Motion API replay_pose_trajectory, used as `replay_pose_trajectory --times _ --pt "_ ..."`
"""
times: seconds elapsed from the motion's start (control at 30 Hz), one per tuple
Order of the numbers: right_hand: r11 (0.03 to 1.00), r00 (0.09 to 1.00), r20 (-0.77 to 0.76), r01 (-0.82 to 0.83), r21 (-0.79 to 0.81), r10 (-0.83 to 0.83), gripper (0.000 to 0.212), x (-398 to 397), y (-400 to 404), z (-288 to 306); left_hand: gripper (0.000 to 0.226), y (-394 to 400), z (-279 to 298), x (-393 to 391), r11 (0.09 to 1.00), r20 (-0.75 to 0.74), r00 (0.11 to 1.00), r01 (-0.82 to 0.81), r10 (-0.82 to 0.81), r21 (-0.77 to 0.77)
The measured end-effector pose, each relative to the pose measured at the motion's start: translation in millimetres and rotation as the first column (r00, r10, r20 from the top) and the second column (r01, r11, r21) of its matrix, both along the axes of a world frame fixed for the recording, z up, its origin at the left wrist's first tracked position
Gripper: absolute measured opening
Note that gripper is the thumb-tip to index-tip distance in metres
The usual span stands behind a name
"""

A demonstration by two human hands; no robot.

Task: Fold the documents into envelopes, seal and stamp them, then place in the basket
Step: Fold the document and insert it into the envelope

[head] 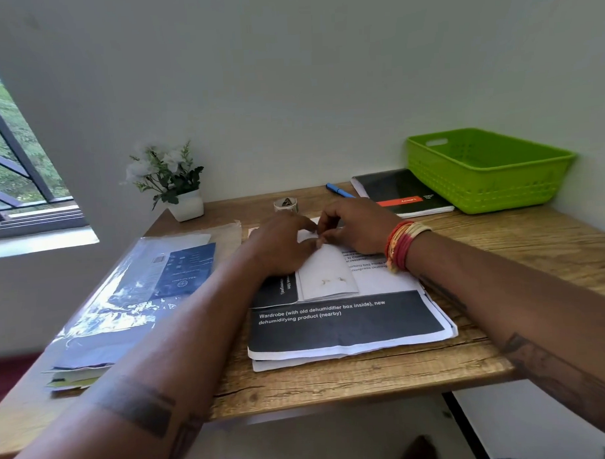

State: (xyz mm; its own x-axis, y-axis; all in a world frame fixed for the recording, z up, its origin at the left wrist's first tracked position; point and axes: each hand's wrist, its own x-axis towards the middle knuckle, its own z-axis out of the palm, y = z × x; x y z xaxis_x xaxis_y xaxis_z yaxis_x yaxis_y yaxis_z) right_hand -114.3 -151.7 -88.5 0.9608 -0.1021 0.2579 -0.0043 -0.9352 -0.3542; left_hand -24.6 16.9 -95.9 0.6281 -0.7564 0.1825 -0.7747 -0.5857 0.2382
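Envelope [326, 273] lies on the stack of documents [349, 325] in front of me, and my left hand [281, 245] and right hand [357, 229] both pinch its far edge; I think it's the flap, though my fingers hide it. To do this well I'd keep the edge square and press the crease flat from the middle outward. Everything rests on a wooden desk [500, 250] against a pale wall, with the green basket [487, 169] at the far right, a small roll [286, 205] nearby, and a window to the left.
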Motion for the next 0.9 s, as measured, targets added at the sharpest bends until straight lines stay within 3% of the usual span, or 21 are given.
replay_pose_trajectory --times 0.2,0.33,0.5,0.77,0.9 --pt "0.993 0.994 -0.033 0.105 -0.046 -0.107 0.026 0 2 1 0.047 -7 -11 -3 0.991 -0.003 0.998 0.068 -0.068 0.114" --pt "0.994 0.984 -0.148 0.089 -0.061 -0.098 0.034 -7 5 11 0.069 -9 -17 4 0.988 -0.019 0.998 0.059 -0.057 0.144" --pt "0.996 0.959 -0.270 0.066 -0.065 -0.082 0.042 -20 4 21 0.050 -11 -19 5 0.987 -0.014 0.999 0.031 -0.029 0.156" --pt "0.995 0.885 -0.463 0.007 -0.102 -0.054 0.051 -31 4 32 0.048 -10 -17 1 0.985 -0.011 0.999 0.042 -0.040 0.167" --pt "0.995 0.829 -0.559 -0.045 -0.085 -0.011 0.041 -35 7 37 0.048 -11 -17 2 0.985 -0.012 0.999 0.044 -0.043 0.166"
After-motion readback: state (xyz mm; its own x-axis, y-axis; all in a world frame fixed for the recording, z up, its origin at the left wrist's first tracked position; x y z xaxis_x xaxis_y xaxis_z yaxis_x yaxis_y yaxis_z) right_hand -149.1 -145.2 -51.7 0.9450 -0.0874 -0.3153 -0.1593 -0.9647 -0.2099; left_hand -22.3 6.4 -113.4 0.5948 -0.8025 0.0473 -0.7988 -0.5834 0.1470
